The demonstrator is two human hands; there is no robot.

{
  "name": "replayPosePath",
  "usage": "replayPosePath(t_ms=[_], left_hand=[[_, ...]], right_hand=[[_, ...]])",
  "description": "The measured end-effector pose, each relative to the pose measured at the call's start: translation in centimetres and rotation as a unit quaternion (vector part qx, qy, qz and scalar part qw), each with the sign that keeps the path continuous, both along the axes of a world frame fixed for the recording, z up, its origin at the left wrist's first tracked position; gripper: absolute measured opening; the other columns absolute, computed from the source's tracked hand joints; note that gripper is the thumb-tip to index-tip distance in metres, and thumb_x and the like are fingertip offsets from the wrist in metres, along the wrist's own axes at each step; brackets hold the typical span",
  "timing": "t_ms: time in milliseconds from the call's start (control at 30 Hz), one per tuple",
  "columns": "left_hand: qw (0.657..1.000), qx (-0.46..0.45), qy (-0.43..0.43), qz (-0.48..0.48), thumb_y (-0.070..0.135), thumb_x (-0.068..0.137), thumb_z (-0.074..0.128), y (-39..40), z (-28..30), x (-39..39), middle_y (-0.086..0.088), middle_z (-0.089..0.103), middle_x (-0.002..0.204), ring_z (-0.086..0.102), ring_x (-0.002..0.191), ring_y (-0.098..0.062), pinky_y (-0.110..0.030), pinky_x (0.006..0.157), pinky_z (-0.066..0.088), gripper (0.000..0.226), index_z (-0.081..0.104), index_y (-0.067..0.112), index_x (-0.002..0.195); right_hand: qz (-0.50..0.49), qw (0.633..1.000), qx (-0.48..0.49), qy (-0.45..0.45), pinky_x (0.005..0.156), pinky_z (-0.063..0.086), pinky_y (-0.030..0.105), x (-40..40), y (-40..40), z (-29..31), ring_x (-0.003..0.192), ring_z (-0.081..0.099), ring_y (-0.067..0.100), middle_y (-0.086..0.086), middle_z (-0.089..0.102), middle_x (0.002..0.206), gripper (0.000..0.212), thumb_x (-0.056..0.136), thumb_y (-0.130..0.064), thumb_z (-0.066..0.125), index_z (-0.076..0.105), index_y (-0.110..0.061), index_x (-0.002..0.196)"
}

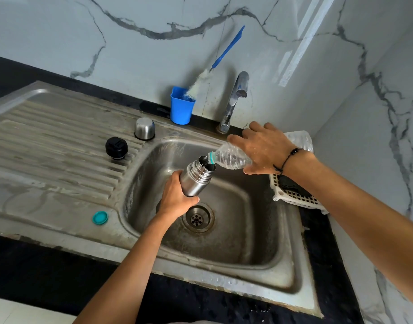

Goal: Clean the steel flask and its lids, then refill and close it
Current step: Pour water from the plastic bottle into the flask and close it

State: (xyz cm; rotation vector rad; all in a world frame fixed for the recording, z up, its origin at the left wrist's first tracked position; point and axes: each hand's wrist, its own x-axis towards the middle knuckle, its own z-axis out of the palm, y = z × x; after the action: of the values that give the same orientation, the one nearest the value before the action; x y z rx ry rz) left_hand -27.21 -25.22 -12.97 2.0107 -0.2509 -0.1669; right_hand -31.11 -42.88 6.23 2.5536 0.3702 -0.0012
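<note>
Over the sink (224,260), we are gripping the steel flask (196,177) low on its body with the left hand (175,197); the right hand (262,148) is clasping a thin plastic bottle (229,157), tilted at the flask's mouth. The flask, rigid and likely slick when wet, is probably getting heavier; the bottle looks easily crushed.

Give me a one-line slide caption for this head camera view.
Left hand holds steel flask over sink; right hand tips plastic bottle into it.
</note>
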Motion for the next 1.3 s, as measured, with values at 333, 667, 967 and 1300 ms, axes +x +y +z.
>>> replayPosePath(t_ms=[333,667,967,1300], left_hand=[[1.000,-0.003,-0.002,-0.001,0.010,0.059,0.084,0.0,0.0,0.0,-0.006,0.053,0.119,0.052,0.107,-0.022,-0.037,0.089,0.047,0.080,0.042,0.012,0.127],[1.000,-0.008,0.006,0.000,0.010,0.059,0.083,0.1,0.3,0.0,-0.006,0.053,0.116,0.053,0.105,-0.023,-0.039,0.088,0.049,0.077,0.043,0.013,0.124],[1.000,-0.010,0.008,-0.006,0.011,0.059,0.083,0.4,0.8,-0.1,-0.005,0.053,0.117,0.053,0.106,-0.022,-0.040,0.089,0.049,0.078,0.042,0.013,0.126],[1.000,-0.014,0.008,0.000,0.010,0.059,0.084,0.7,1.7,-0.4,-0.006,0.054,0.118,0.054,0.106,-0.023,-0.038,0.089,0.048,0.077,0.043,0.011,0.125]], right_hand=[[0.007,0.999,-0.029,-0.011,0.089,0.040,0.036,0.0,0.5,0.3,0.112,0.044,0.024,0.007,0.052,0.124,0.073,0.081,-0.047,0.064,0.027,-0.025,0.141],[0.029,0.996,-0.081,-0.034,0.087,0.038,0.035,-0.1,1.1,1.0,0.111,0.043,0.024,0.007,0.053,0.120,0.074,0.083,-0.043,0.064,0.025,-0.022,0.142],[0.046,0.992,-0.110,-0.050,0.087,0.039,0.035,-0.5,1.9,1.3,0.111,0.044,0.024,0.007,0.053,0.119,0.073,0.084,-0.043,0.064,0.026,-0.023,0.142],[0.058,0.988,-0.129,-0.068,0.087,0.039,0.037,-0.8,2.6,1.3,0.109,0.045,0.025,0.007,0.053,0.117,0.070,0.086,-0.033,0.061,0.023,-0.024,0.144]])
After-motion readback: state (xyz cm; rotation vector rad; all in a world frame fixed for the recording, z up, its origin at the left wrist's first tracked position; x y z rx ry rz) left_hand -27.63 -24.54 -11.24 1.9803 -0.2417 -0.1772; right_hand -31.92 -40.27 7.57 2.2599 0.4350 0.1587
